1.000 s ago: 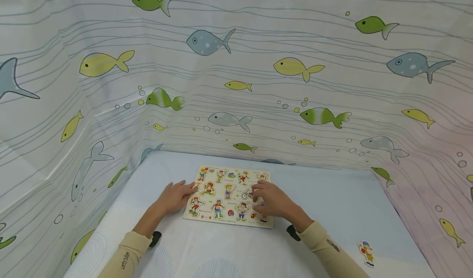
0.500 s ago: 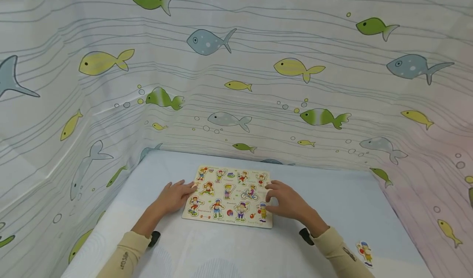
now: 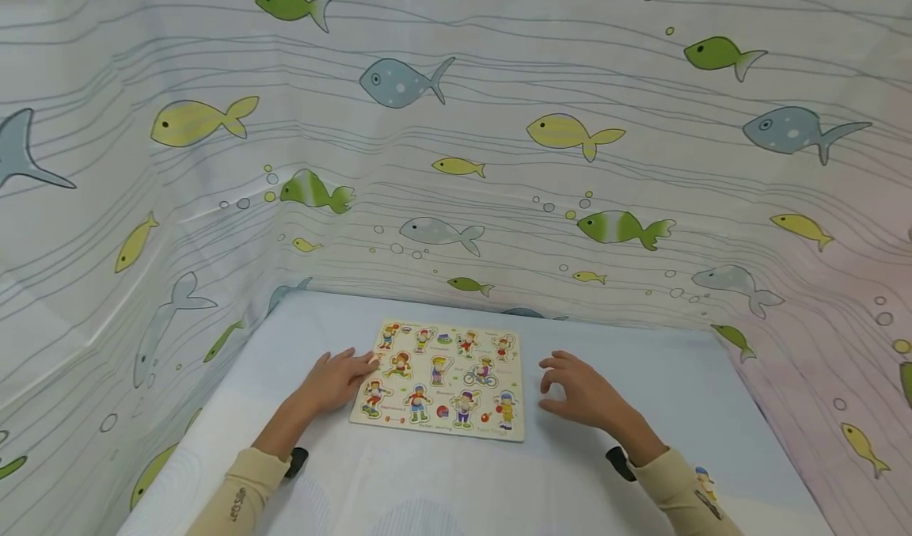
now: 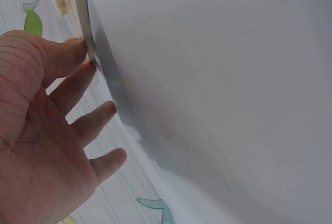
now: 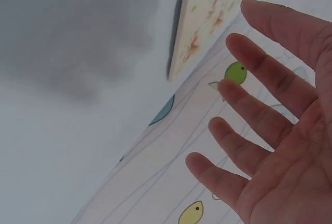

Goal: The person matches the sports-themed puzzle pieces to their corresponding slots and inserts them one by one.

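A wooden peg-puzzle board [image 3: 445,437] with several cut-out sports figures lies flat on the table. At its left edge rests my left hand [image 3: 336,382]; in the left wrist view the thumb and index fingertip of that hand [image 4: 49,125] touch the board's edge [image 4: 83,16], the other fingers loosely extended. My right hand [image 3: 586,392] hovers just right of the board, apart from it, fingers spread and holding nothing. The right wrist view shows its palm [image 5: 290,151] bare, with the board [image 5: 199,24] beyond the fingers. A loose puzzle figure in a blue cap [image 3: 704,479] is partly hidden by the right sleeve.
The pale blue and white table surface [image 3: 456,488] extends around the board. Fish-patterned sheeting [image 3: 456,199] rises at the back and on both sides. Each wrist carries a dark strapped device, such as the right one [image 3: 620,463].
My right hand has drawn off the board's right side and moved right, uncovering the cyclist and corner figures. The right sleeve now covers part of the loose figure. My left hand stays put.
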Tool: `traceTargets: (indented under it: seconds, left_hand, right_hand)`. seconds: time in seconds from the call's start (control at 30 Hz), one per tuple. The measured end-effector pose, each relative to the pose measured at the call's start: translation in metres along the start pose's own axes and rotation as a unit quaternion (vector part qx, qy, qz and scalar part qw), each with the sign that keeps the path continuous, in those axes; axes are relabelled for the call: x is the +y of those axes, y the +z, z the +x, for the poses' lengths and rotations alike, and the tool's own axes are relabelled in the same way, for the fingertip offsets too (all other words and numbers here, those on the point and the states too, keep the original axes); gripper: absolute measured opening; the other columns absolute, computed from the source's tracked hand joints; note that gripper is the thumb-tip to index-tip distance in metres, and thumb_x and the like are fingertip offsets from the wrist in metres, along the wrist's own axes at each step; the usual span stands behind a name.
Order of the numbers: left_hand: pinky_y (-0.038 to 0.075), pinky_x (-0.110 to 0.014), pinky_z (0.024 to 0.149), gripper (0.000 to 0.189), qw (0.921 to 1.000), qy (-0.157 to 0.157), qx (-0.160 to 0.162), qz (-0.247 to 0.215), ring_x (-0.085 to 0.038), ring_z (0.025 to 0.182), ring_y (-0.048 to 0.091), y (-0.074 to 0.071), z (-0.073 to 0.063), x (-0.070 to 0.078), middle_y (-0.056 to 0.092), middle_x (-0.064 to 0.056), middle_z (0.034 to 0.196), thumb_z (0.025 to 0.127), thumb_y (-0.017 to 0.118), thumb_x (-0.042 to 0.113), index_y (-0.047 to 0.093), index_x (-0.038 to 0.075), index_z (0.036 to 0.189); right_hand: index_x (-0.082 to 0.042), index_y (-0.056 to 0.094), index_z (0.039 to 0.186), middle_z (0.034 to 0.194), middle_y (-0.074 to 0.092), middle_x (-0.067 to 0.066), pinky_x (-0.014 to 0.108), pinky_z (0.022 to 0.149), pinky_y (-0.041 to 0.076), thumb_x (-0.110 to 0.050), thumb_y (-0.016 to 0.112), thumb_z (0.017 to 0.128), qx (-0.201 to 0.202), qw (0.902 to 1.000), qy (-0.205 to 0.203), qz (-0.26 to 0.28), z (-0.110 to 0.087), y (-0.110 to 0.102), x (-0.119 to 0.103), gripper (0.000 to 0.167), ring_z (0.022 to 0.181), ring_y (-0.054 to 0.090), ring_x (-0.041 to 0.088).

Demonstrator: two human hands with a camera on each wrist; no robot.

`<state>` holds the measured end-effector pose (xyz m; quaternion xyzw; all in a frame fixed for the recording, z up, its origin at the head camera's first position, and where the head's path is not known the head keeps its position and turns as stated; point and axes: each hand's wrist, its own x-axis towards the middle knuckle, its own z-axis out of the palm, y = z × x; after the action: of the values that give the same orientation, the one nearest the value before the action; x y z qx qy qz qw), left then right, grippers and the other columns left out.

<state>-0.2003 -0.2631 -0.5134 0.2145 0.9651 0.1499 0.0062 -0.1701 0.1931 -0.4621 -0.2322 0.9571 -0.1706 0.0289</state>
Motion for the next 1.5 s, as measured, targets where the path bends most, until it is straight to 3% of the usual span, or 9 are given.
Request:
traceTargets:
  seconds: [0.23,0.57,1.5]
  left_hand:
    - [0.023,-0.076,0.101,0.037,0.9999,0.006,0.005,0.007,-0.048,0.131,0.043,0.0,0.0,-0.001,0.054,-0.013,0.141,0.098,0.06,0.016,0.061,0.011,0.135]
    - [0.023,-0.075,0.102,0.038,1.0,0.002,0.007,0.002,-0.047,0.132,0.042,0.001,-0.001,0.001,0.054,-0.012,0.141,0.098,0.061,0.017,0.062,0.012,0.135]
    - [0.025,-0.075,0.1,0.036,0.9999,0.006,0.0,0.014,-0.049,0.13,0.044,-0.002,0.001,0.002,0.055,-0.014,0.14,0.098,0.06,0.016,0.063,0.009,0.134]
  right_hand:
    - [-0.021,0.072,0.085,0.131,0.061,0.01,0.057,0.106,0.037,-0.026,0.082,0.081,-0.002,0.9999,0.012,0.008,-0.012,-0.004,0.011,0.012,0.137,0.039,0.036]
    - [-0.024,0.07,0.082,0.129,0.062,0.011,0.059,0.104,0.038,-0.023,0.083,0.079,0.032,0.9992,0.025,0.0,-0.028,-0.019,0.033,0.013,0.133,0.042,0.04]
    - [-0.025,0.068,0.079,0.127,0.062,0.017,0.065,0.1,0.037,-0.022,0.083,0.078,0.046,0.9973,0.057,0.004,-0.073,-0.03,0.06,0.016,0.13,0.041,0.047]
